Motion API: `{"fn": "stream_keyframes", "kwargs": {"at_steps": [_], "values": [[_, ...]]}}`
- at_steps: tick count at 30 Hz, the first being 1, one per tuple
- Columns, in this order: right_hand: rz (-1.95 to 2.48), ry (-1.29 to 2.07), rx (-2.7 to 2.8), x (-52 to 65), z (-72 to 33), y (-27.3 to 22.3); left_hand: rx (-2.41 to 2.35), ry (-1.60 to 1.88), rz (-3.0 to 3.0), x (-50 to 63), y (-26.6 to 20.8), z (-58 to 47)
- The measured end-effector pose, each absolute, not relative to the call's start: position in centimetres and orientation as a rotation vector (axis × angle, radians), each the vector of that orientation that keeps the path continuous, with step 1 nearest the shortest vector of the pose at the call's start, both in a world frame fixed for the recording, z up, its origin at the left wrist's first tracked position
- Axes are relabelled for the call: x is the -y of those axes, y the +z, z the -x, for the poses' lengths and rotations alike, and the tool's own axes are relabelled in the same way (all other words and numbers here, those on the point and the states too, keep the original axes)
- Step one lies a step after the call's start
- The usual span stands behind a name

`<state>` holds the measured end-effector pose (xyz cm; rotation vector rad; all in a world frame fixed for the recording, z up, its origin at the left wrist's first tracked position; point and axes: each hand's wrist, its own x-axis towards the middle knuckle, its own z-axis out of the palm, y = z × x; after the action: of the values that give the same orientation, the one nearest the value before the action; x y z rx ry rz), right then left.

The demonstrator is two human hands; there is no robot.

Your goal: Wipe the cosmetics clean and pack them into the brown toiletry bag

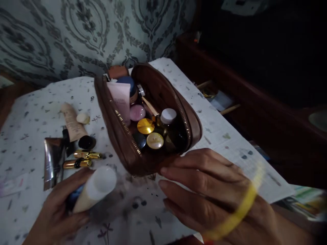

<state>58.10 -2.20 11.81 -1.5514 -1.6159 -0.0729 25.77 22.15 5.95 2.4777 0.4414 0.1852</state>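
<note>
My left hand (61, 207) is closed around a bottle or tube with a white cap (103, 182); a dark blue patch shows between the fingers. At the near end of an unzipped brown leather pouch (122, 149) is my right hand (201, 190), slightly blurred. Its fingers are stretched out, and I see nothing held in them; whether the fingertips touch the leather I cannot tell. Inside the pouch stand a pink tube (120, 98), a round pink lid (137, 112), a gold lid (145, 126), a pale yellow lid (155, 140) and a white-capped dark bottle (168, 116).
Left of the pouch lie a beige tube (73, 124), a silvery tube (53, 158), a round black cap (87, 142) and two small gold tubes (76, 163). A white patterned cloth (133, 217) covers the table. An opened drawer (217, 98) is beyond its right edge.
</note>
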Motion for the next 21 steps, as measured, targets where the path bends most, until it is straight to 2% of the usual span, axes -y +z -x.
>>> {"fn": "stream_keyframes", "kwargs": {"at_steps": [3, 8, 15, 21], "values": [[1.402, -0.212, 1.672, 1.8, -56.5, 11.5, -0.443, 0.248, -2.363, -19.2, 8.2, -30.9], [1.246, -0.222, 1.908, 1.1, -52.7, 12.0, -0.542, 0.304, -2.312, -16.2, 8.5, -31.2], [1.409, -0.363, 2.150, 1.1, -48.2, 12.6, -0.416, 0.112, -2.060, -14.0, 11.7, -32.6], [1.651, -0.297, 2.310, 1.0, -46.9, 13.6, -0.370, 0.027, -2.165, -13.8, 12.3, -30.7]]}}
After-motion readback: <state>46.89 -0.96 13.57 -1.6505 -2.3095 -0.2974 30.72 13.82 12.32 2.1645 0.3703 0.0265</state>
